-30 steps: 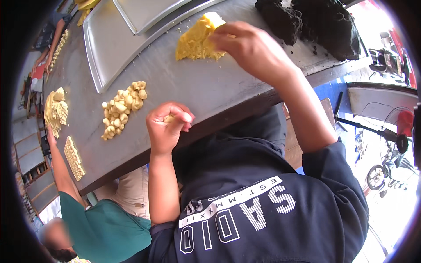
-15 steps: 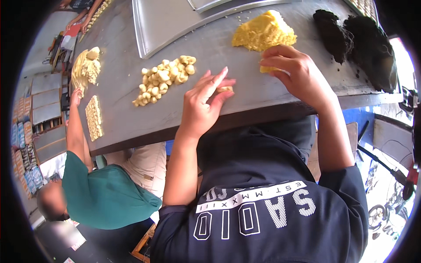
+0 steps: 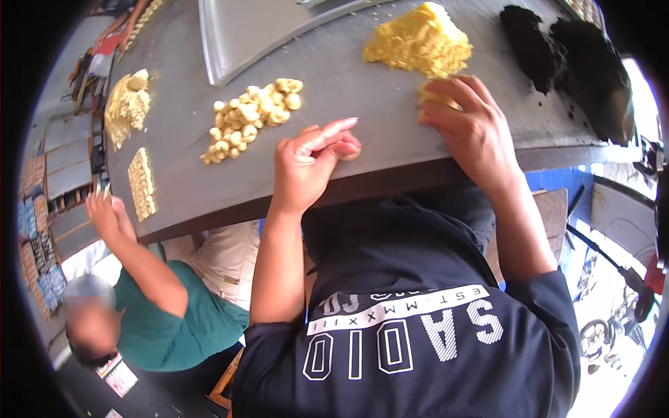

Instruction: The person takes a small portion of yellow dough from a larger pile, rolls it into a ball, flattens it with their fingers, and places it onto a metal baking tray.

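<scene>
My left hand (image 3: 303, 164) is closed just above the table's near edge, fingers curled and thumb pressed against them. Only a sliver of a small pale dough piece shows at its fingertips. My right hand (image 3: 474, 129) arches over a small lump of yellow crumbly filling (image 3: 432, 94), its fingers closed around it. The lump lies at the near foot of a large yellow filling mound (image 3: 418, 42). Left of my left hand, a pile of small pale dough balls (image 3: 247, 122) rests on the grey table (image 3: 334, 83).
A metal tray (image 3: 258, 35) lies at the far side. Dark crumbly masses (image 3: 589, 83) sit at the right. At the left are a larger dough heap (image 3: 129, 108) and a block of rowed pieces (image 3: 141, 184). A co-worker in green (image 3: 167, 313) is beside the table's left end.
My left hand has curled its fingers in and shifted slightly left and down; the dough piece is now mostly hidden. The co-worker's hands have drawn back from the dough heap and come together.
</scene>
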`<state>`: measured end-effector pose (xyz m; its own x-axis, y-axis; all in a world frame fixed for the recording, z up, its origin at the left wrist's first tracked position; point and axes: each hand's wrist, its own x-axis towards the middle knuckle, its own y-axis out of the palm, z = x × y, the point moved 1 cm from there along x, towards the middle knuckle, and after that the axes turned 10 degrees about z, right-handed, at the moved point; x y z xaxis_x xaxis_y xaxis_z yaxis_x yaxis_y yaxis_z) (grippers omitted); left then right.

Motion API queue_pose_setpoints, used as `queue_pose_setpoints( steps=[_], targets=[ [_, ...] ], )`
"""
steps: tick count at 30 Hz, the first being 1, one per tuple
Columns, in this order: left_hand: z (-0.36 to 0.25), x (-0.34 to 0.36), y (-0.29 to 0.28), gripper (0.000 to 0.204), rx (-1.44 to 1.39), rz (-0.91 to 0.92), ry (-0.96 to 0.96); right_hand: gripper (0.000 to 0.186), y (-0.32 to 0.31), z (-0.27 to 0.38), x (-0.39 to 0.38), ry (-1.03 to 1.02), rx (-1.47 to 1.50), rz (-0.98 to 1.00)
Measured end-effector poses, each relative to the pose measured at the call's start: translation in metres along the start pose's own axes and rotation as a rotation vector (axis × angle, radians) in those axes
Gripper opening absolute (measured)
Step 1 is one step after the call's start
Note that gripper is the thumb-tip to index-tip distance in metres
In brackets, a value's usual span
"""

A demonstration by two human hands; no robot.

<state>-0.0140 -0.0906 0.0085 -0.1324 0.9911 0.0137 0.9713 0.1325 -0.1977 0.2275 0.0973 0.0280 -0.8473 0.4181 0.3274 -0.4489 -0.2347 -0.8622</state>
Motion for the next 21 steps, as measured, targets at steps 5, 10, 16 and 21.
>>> queue_pose_setpoints(
  steps=[5, 10, 16, 21],
  targets=[
    [-0.014, -0.005, 0.008, 0.05, 0.506, -0.085, 0.162, 0.013, -0.011, -0.015, 0.006, 0.064, -0.045, 0.01],
    [-0.015, 0.0, 0.03, 0.051, 0.707, -0.203, 0.103, 0.011, 0.007, -0.007, 0.022, 0.061, -0.112, -0.03],
    [-0.016, -0.024, -0.001, 0.061, 0.237, 0.009, 0.054, 0.006, -0.011, -0.003, 0.011, -0.048, 0.074, 0.03],
    [-0.021, 0.003, -0.022, 0.031, 0.669, 0.177, 0.233, 0.028, -0.005, -0.001, 0.028, 0.014, -0.133, 0.05]
  ],
)
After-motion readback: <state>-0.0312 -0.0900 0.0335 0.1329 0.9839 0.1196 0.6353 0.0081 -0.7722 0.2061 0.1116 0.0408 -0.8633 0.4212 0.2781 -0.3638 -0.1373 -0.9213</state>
